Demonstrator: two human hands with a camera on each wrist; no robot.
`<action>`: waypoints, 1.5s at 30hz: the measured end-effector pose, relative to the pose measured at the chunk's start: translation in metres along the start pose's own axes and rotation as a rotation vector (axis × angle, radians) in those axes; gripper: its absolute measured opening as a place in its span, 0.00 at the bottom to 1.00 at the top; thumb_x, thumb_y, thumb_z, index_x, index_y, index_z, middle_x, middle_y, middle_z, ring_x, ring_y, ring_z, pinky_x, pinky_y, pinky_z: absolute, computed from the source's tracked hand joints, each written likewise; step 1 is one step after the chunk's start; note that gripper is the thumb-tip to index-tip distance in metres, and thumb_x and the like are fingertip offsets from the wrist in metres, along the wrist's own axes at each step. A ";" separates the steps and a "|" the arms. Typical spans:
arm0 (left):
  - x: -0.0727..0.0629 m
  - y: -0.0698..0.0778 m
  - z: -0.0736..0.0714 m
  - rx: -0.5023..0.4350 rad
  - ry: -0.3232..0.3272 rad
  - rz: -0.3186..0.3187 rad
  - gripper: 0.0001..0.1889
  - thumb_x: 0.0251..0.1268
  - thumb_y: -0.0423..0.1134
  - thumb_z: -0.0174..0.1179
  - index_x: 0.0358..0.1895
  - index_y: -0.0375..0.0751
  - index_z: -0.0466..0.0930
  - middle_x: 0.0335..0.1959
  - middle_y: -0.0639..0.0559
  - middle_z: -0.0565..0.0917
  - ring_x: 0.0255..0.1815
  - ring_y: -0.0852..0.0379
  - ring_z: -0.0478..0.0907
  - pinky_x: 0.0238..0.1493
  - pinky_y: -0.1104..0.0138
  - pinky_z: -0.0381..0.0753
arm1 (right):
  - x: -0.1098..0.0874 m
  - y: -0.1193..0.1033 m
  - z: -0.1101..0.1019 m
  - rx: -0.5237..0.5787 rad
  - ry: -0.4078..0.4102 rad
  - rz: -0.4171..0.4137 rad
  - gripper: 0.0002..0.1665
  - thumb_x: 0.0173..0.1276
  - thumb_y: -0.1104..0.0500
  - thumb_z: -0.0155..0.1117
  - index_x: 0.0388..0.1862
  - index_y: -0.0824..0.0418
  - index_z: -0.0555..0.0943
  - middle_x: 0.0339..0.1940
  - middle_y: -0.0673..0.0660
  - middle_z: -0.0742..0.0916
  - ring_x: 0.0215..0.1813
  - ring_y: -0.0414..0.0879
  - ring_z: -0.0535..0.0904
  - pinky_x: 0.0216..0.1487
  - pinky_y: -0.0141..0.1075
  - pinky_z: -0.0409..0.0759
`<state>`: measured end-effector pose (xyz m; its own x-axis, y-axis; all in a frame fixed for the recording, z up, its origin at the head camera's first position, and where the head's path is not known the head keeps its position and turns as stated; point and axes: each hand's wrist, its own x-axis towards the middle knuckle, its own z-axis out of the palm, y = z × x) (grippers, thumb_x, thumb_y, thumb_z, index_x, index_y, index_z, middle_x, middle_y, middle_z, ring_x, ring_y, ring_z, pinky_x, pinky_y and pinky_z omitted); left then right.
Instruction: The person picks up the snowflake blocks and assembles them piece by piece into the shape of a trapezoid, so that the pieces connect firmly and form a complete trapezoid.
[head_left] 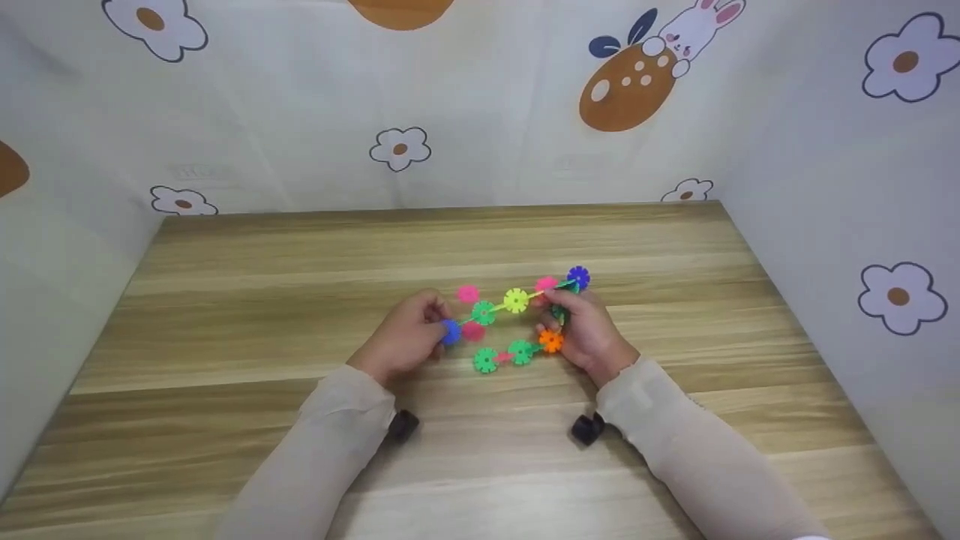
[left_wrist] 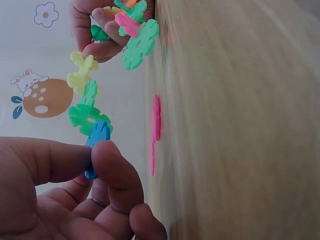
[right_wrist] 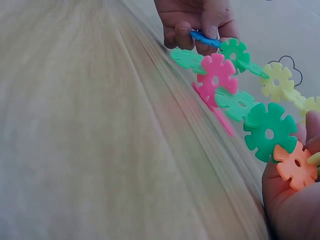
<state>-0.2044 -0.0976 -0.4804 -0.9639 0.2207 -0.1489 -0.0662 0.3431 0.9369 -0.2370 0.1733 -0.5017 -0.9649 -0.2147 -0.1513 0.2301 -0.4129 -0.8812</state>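
Between thumb and forefinger my left hand point(head_left: 405, 337) pinches a blue notched plastic disc point(left_wrist: 100, 134). It meets a green disc point(left_wrist: 89, 119) at one end of a chain of interlocking discs; whether they are slotted together I cannot tell. My right hand point(head_left: 594, 330) grips the chain's middle, near a pink disc point(head_left: 546, 286) and a dark blue disc point(head_left: 578, 277). A yellow disc point(head_left: 516, 301) spans the stretch between both hands. From the right hand the other end hangs toward me, with an orange disc point(head_left: 551, 340) and a green end disc point(head_left: 486, 360). The right fingers hide some discs.
Two loose pink discs, a farther one point(head_left: 468, 293) and a nearer one point(head_left: 473, 331), lie on the wooden table point(head_left: 262, 300) below the chain. Patterned white walls point(head_left: 300, 112) enclose the table's back and sides. Black wrist devices point(head_left: 587, 429) sit beneath both sleeves.
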 end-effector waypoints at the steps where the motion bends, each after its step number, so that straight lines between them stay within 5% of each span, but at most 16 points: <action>1: 0.000 0.000 0.000 -0.001 -0.006 0.002 0.04 0.72 0.26 0.55 0.42 0.38 0.75 0.32 0.48 0.78 0.27 0.52 0.79 0.32 0.66 0.79 | 0.000 0.000 0.000 -0.001 0.000 0.004 0.23 0.80 0.65 0.54 0.26 0.61 0.89 0.28 0.54 0.89 0.20 0.41 0.65 0.31 0.33 0.81; 15: -0.001 0.001 -0.003 -0.060 -0.052 -0.003 0.03 0.74 0.26 0.55 0.45 0.35 0.75 0.33 0.49 0.74 0.28 0.53 0.77 0.32 0.65 0.80 | 0.000 0.000 0.001 -0.004 -0.018 0.005 0.22 0.80 0.65 0.54 0.26 0.61 0.88 0.27 0.54 0.89 0.19 0.40 0.66 0.30 0.33 0.82; 29: -0.004 0.003 -0.002 -0.018 -0.088 0.022 0.07 0.74 0.23 0.51 0.45 0.36 0.76 0.32 0.48 0.77 0.30 0.53 0.79 0.34 0.64 0.82 | -0.001 -0.003 -0.003 -0.010 -0.062 0.044 0.21 0.81 0.64 0.52 0.28 0.62 0.87 0.28 0.54 0.88 0.19 0.40 0.66 0.31 0.34 0.82; 37: -0.004 0.005 0.001 -0.060 -0.069 0.018 0.08 0.75 0.23 0.52 0.45 0.38 0.77 0.35 0.50 0.75 0.34 0.53 0.77 0.37 0.63 0.82 | -0.001 -0.004 -0.003 -0.029 -0.047 0.027 0.19 0.80 0.65 0.53 0.29 0.62 0.87 0.29 0.55 0.89 0.18 0.40 0.67 0.30 0.35 0.83; 42: -0.002 0.004 0.003 -0.002 0.005 0.025 0.09 0.75 0.24 0.52 0.50 0.37 0.78 0.40 0.47 0.77 0.34 0.53 0.76 0.36 0.65 0.80 | -0.001 -0.004 -0.001 -0.022 -0.033 0.023 0.19 0.80 0.65 0.53 0.29 0.62 0.87 0.29 0.55 0.89 0.18 0.40 0.67 0.30 0.34 0.84; 45: -0.001 0.005 0.004 0.057 0.041 0.009 0.14 0.73 0.26 0.52 0.57 0.37 0.78 0.50 0.44 0.80 0.45 0.50 0.79 0.49 0.60 0.82 | -0.001 -0.005 -0.002 0.005 -0.017 0.018 0.20 0.79 0.65 0.52 0.28 0.62 0.86 0.28 0.55 0.88 0.18 0.40 0.67 0.30 0.34 0.83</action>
<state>-0.2027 -0.0929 -0.4768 -0.9743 0.1865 -0.1261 -0.0436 0.3932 0.9184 -0.2377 0.1770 -0.4983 -0.9582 -0.2375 -0.1595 0.2483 -0.4132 -0.8761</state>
